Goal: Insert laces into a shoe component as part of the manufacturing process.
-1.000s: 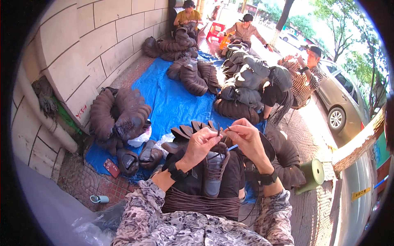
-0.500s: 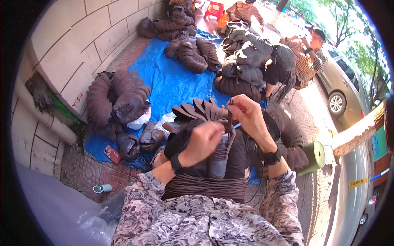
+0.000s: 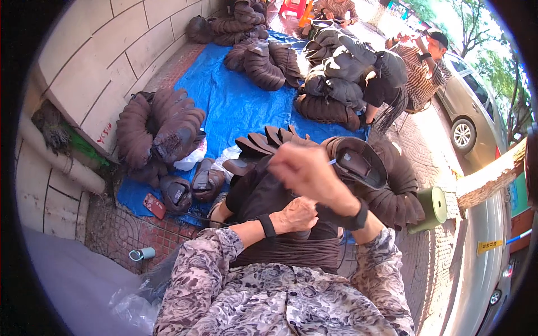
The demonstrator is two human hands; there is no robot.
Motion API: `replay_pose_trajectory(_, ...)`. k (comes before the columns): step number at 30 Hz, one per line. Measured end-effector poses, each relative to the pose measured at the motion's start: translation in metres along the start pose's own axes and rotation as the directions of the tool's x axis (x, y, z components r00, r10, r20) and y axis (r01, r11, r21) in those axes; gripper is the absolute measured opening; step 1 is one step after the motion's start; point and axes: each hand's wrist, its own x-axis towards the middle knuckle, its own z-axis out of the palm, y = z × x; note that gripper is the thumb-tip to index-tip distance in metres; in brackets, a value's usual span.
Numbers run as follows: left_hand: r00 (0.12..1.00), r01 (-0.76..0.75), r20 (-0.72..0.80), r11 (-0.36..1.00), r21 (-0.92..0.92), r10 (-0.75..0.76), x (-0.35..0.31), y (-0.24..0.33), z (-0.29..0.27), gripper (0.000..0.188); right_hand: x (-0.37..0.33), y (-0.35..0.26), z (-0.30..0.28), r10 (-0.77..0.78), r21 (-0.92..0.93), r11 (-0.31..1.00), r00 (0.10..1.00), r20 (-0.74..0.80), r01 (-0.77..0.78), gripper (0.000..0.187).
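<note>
Over my lap my left hand (image 3: 296,214) is curled closed, knuckles up; whatever its fingers hold is hidden. A grey shoe upper lies beneath it, almost wholly covered by my hands. My right hand (image 3: 311,173) crosses above and in front of the left, smeared by motion, so its fingers are unclear. A bundle of brown shoelaces (image 3: 286,255) lies across my lap. Beyond my knees stands a fanned row of dark shoe uppers (image 3: 269,140). An open shoe upper (image 3: 361,159) sits right of my right hand.
Curved stacks of brown uppers (image 3: 157,126) rest on a blue tarp (image 3: 241,109) beside a wall (image 3: 129,50). A red phone (image 3: 154,205) and pale-blue cup (image 3: 142,254) lie at left. A green roll (image 3: 428,210) stands right. Two people in striped tops sit farther off.
My right hand has swung left and across, over the left one. My left hand has dropped lower and right, onto the shoe upper, which the hands now hide.
</note>
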Motion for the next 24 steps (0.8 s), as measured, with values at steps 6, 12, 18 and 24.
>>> replay_pose_trajectory(6, 0.859, -0.311, -0.419, 0.950, 0.025, 0.292, -0.001, -0.015, -0.005, 0.027, 0.006, 0.009, -0.027, 0.060, -0.017, 0.998, 0.993, -0.099, -0.062, 0.007)
replay_pose_trajectory(12, 0.846, -0.335, -0.442, 0.942, -0.007, 0.298, -0.034, -0.030, -0.038, 0.014, -0.006, 0.040, -0.067, 0.204, 0.044, 0.979, 0.958, -0.204, -0.199, 0.012)
replay_pose_trajectory(18, 0.709, -0.087, -0.703, 0.980, -0.176, -0.063, -0.036, -0.070, -0.058, 0.022, -0.010, 0.034, -0.066, 0.272, 0.165, 0.956, 0.940, -0.204, -0.241, 0.012)
replay_pose_trajectory(24, 0.852, -0.073, -0.517, 0.962, -0.262, -0.076, 0.000, -0.100, -0.057, 0.020, -0.045, 0.047, -0.086, 0.476, 0.595, 0.761, 0.846, -0.240, -0.259, 0.009)
